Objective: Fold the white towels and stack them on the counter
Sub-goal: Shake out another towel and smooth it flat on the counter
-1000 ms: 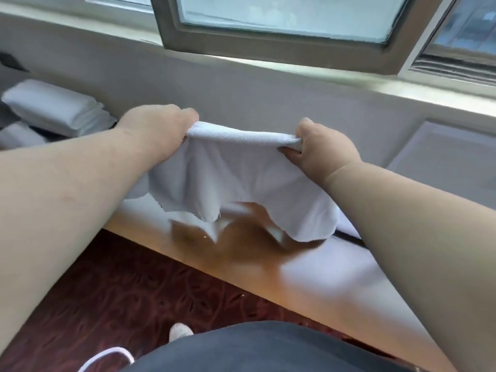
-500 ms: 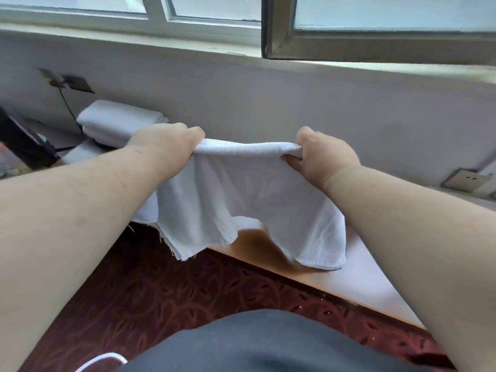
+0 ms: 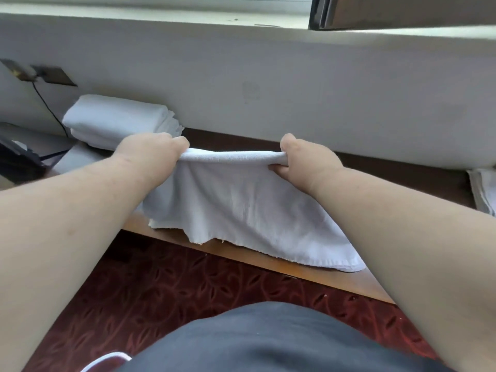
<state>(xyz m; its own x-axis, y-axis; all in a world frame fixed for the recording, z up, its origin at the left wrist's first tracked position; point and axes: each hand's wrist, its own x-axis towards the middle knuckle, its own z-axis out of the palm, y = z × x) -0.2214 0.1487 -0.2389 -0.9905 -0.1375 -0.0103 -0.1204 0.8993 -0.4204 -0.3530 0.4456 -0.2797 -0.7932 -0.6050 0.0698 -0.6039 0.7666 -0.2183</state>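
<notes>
A white towel (image 3: 241, 205) hangs folded over, stretched between both hands above the wooden counter (image 3: 335, 275). My left hand (image 3: 153, 154) grips its upper left end and my right hand (image 3: 306, 162) grips the upper right end. The towel's lower edge drapes onto the counter near its front edge. A stack of folded white towels (image 3: 118, 119) lies on the counter at the back left, against the wall, just beyond my left hand.
A white wall (image 3: 295, 89) under a window sill runs behind the counter. A dark device (image 3: 18, 157) and a cable (image 3: 48, 108) from a wall socket sit at far left. More white cloth (image 3: 483, 191) lies at the right edge. Red patterned carpet (image 3: 188, 285) lies below.
My view and both hands have shifted left along the counter toward the folded stack. The towel has come down, and its lower edge now lies on the counter.
</notes>
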